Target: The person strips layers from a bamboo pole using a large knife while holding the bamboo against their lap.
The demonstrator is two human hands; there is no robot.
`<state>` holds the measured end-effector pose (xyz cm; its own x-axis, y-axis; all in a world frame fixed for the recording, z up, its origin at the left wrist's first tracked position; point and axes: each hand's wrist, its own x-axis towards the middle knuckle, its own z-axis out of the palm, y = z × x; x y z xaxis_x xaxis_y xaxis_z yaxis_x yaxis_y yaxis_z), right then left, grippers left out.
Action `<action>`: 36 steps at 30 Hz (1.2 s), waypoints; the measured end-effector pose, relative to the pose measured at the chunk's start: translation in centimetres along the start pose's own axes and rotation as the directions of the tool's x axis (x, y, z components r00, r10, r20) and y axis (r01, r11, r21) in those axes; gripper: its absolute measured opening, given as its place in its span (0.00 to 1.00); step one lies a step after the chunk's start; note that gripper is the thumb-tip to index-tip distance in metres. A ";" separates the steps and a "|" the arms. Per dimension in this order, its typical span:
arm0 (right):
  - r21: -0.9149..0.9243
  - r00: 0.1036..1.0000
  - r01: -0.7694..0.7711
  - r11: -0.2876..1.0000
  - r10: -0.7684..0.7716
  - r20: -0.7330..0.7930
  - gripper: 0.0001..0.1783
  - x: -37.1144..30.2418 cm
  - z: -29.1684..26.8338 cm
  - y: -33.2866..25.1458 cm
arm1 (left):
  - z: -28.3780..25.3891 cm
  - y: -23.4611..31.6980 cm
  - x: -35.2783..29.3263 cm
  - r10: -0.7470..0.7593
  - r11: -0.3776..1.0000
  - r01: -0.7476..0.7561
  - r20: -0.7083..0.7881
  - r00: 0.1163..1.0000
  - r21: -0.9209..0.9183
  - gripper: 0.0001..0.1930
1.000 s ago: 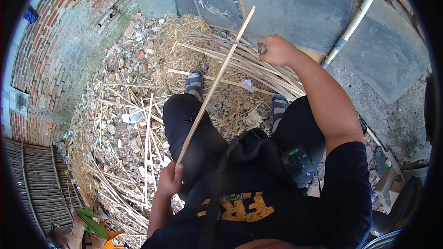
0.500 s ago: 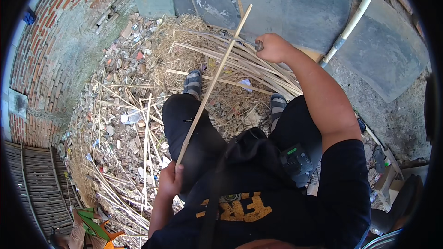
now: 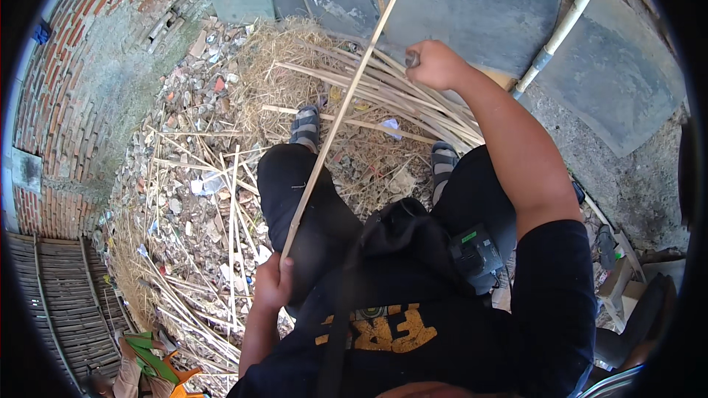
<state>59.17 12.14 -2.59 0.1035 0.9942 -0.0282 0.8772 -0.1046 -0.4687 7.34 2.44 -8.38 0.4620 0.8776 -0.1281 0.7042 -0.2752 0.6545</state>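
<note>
A long, pale bamboo strip (image 3: pixel 341 119) slants up and away across my left thigh. My left hand (image 3: pixel 273 281) is closed around its lower end, the thumb lying along it. To the right of the strip's upper part, my right hand (image 3: pixel 436 65) makes a fist around a tool with a dull, rounded handle end (image 3: pixel 412 60). The rest of that tool is too blurred to make out, so its kind cannot be told. Beneath the raised right arm lies a bundle of split bamboo strips (image 3: pixel 398 96) on dry shavings (image 3: pixel 276 66).
More strips (image 3: pixel 234 228) lie scattered over stony rubble (image 3: pixel 177 206) at the left. A brick wall (image 3: pixel 74 88) rises beyond it. Dark panels (image 3: pixel 501 22) and a pale pipe (image 3: pixel 564 29) stand at the far side. At lower left are a slatted bamboo panel (image 3: pixel 63 302) and green-and-orange cloth (image 3: pixel 158 365).
My right fist has shifted slightly up and left, still gripping the tool. The strip's far end has tilted a little up and left, while my left hand keeps its hold.
</note>
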 end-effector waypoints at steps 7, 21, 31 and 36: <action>-0.020 0.991 -0.114 0.993 0.112 -0.073 0.27 -0.2 -0.3 1.3 | -1.3 1.0 0.0 -0.003 0.996 0.002 0.018 1.000 0.088 0.22; 0.037 0.996 -0.044 0.998 0.047 -0.070 0.23 -0.2 -0.1 0.0 | -0.1 0.7 0.4 -0.015 1.000 0.015 0.000 1.000 0.007 0.21; -0.092 1.000 0.016 0.996 -0.017 -0.009 0.19 -2.3 -0.8 -4.0 | -0.5 0.5 0.0 -0.042 0.998 0.042 0.002 0.999 0.038 0.21; -0.126 0.996 0.035 0.991 -0.025 0.080 0.15 -2.7 -1.3 -4.2 | -0.1 0.0 0.3 -0.011 1.000 0.011 0.003 1.000 0.012 0.21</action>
<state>55.82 9.89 0.61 0.0432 0.9953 -0.0870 0.9325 -0.0715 -0.3541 7.40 2.72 -8.33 0.4561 0.8792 -0.1376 0.7156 -0.2704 0.6440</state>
